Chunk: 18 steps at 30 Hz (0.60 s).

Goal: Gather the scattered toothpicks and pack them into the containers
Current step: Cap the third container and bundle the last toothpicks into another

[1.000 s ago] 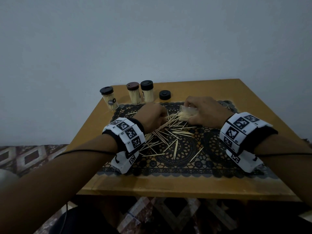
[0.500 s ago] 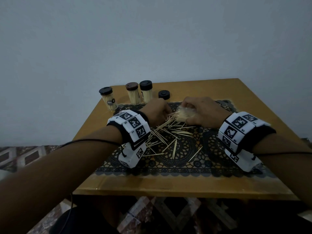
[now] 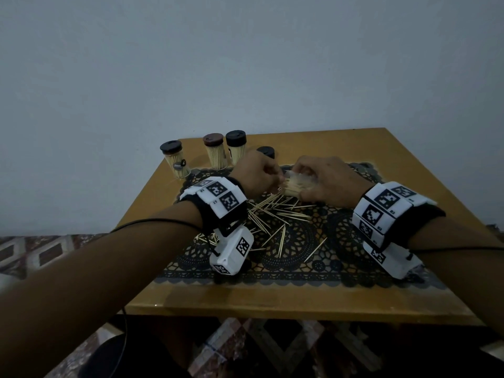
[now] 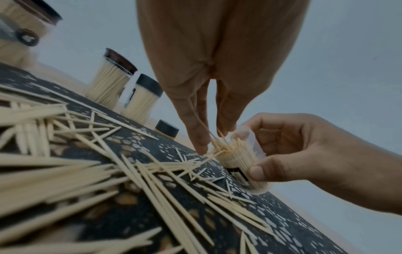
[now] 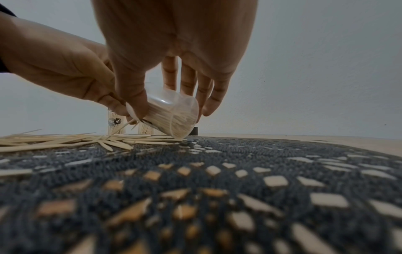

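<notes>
Near the table's point(image 3: 169, 296) far edge, the right hand point(image 3: 331, 184) grasps a tilted clear container point(image 4: 244, 158) while the left hand point(image 3: 255, 175) pinches toothpicks point(image 4: 219, 146) at its mouth. Light, stiff and prone to scatter, they likely handle best pinched mid-length in small aligned bundles.

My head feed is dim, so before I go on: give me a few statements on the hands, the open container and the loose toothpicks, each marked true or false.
1. The right hand grips the clear container, tilted with its base on the mat. True.
2. The left hand rests flat on the mat. False: its fingertips pinch toothpicks at the container's mouth.
3. All toothpicks are packed. False: many loose toothpicks lie scattered on the mat.
4. Three capped containers stand at the table's far edge. True.
5. The held container is empty. False: it is mostly full of toothpicks.
</notes>
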Motion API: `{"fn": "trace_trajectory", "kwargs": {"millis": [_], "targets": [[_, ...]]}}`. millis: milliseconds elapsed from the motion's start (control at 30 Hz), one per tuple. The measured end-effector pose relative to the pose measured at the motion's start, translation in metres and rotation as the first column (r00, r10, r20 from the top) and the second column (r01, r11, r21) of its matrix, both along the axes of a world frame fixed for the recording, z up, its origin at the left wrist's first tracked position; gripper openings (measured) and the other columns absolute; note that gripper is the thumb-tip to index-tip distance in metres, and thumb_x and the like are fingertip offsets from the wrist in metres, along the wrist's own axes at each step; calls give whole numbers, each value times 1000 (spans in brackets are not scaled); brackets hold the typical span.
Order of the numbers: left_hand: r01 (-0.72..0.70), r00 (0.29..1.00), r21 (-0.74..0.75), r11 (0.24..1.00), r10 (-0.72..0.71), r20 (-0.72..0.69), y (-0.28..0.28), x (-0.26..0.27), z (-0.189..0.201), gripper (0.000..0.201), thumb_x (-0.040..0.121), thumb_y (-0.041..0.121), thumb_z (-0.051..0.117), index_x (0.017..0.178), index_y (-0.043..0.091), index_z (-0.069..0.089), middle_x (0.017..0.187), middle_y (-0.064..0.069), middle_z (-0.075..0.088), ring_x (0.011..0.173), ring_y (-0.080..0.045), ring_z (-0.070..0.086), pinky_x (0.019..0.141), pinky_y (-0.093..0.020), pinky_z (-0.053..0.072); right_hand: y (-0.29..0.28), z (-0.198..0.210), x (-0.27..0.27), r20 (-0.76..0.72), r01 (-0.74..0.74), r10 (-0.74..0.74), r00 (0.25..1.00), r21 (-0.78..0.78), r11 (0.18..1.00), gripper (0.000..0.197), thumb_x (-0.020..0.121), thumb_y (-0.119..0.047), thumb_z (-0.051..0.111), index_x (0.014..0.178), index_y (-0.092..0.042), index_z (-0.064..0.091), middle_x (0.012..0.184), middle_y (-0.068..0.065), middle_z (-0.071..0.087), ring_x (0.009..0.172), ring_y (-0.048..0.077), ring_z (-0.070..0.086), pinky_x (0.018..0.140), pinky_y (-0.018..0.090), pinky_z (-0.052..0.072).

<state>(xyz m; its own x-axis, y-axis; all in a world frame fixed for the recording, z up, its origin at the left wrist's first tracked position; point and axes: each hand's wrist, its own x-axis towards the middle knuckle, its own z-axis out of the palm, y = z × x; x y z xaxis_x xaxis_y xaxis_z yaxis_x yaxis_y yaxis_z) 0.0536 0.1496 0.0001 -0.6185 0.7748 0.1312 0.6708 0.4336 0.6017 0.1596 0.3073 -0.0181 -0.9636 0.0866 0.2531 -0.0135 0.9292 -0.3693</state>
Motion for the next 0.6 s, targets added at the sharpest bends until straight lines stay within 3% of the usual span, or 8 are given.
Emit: {"fn": "trace_trajectory", "kwargs": {"millis": [100,233,333,500,600], "targets": [[-58,993,17,998,56,104,-7,-6,0,14,90,1,59,96,6,70,90,-8,70,74,-15,70,61,-20,56,1,-1,-1,-6,-1,1,1000,-18,1000,45,74,-23,81,113,-14,61,106,5,65,89,20,59,73,32,51],[-113,978,4,994,110,179,-15,-9,0,5,86,1,66,86,5,66,85,-12,72,72,-17,73,61,-21,56,1,-1,-1,-11,-12,12,1000,-35,999,45,74,-24,81,112,-14,61,106,3,65,92,20,60,77,34,54],[-134,953,67,989,110,281,-12,-5,-2,3,82,-4,69,83,-3,68,81,-17,71,66,-18,70,59,-23,57,1,-2,-2,-24,-36,35,999,-49,998,45,72,-23,82,111,-14,62,105,4,66,91,19,61,77,33,53],[-138,982,119,983,120,148,-1,2,-5,6,78,3,75,79,3,69,76,-11,72,65,-17,70,56,-24,57,3,-2,-2,-35,-30,28,999,-66,997,44,71,-22,82,110,-16,62,104,2,66,90,19,62,77,35,55],[-165,970,124,978,139,198,-5,-2,-2,8,85,1,65,79,6,65,78,-10,70,71,-22,72,53,-20,53,3,-3,-3,-46,-36,33,998,-63,997,43,72,-22,81,110,-16,62,103,2,66,89,18,62,75,31,54]]}}
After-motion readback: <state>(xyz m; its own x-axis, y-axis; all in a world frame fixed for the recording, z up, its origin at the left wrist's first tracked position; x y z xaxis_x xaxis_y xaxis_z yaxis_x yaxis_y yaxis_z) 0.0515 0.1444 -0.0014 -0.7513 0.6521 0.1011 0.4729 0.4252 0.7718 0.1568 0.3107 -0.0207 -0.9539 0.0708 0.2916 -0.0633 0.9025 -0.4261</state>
